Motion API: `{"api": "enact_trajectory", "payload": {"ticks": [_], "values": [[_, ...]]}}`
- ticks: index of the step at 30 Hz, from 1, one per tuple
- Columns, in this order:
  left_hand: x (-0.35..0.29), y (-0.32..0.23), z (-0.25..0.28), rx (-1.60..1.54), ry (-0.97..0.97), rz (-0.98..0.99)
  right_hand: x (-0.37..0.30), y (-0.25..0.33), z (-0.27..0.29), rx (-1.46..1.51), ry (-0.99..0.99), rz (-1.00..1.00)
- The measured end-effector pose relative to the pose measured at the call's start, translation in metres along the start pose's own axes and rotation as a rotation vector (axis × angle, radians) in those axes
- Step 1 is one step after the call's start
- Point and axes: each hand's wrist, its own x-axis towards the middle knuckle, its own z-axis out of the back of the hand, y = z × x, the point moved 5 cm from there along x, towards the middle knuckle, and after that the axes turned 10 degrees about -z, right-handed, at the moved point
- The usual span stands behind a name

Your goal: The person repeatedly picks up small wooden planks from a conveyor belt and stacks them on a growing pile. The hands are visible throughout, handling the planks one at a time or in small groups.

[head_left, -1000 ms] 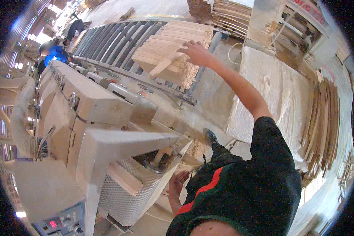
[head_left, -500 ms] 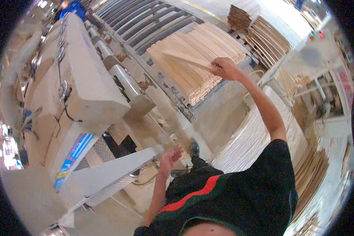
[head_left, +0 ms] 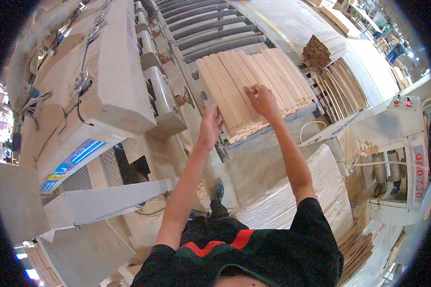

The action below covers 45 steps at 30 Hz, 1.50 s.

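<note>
Grip: right hand (head_left: 265, 101), unclear; left hand (head_left: 209, 129), loosely spread. Bumping the slat stack (head_left: 232, 71) at eight o'clock may misalign it.

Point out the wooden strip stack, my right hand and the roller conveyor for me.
Wooden strip stack (head_left: 234, 76): head view, on its top face.
Right hand (head_left: 263, 100): head view, back of the hand.
Roller conveyor (head_left: 224, 49): head view, roller nearest the stack.

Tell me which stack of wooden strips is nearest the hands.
The pale stack on the roller conveyor: the right hand shows over it, while the browner stacks stand off to the right.
</note>
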Motion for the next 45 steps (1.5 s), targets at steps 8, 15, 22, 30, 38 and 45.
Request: {"api": "enact_trajectory", "payload": {"ticks": [8, 15, 22, 30, 38, 45], "values": [[-0.006, 0.005, 0.029, -0.449, -0.097, 0.031, -0.049, 0.076, -0.031, -0.352, -0.107, -0.033], [-0.010, 0.019, 0.049, -0.787, -0.051, -0.010, -0.045, 0.085, -0.033, -0.304, -0.040, -0.137], [-0.005, 0.030, 0.054, -0.677, -0.039, -0.028, -0.067, 0.065, -0.010, 0.384, 0.167, -0.285], [-0.069, 0.023, 0.047, -0.151, 0.001, -0.176, -0.235, -0.016, -0.010, 1.341, 0.156, -0.300], [-0.293, -0.022, -0.003, 0.114, 0.272, -0.205, -0.454, 0.032, -0.005, 1.439, 0.259, -0.277], [-0.443, -0.079, 0.069, 0.137, 0.475, -0.320, -0.518, 0.172, -0.025, 0.927, 0.722, 0.068]]}}
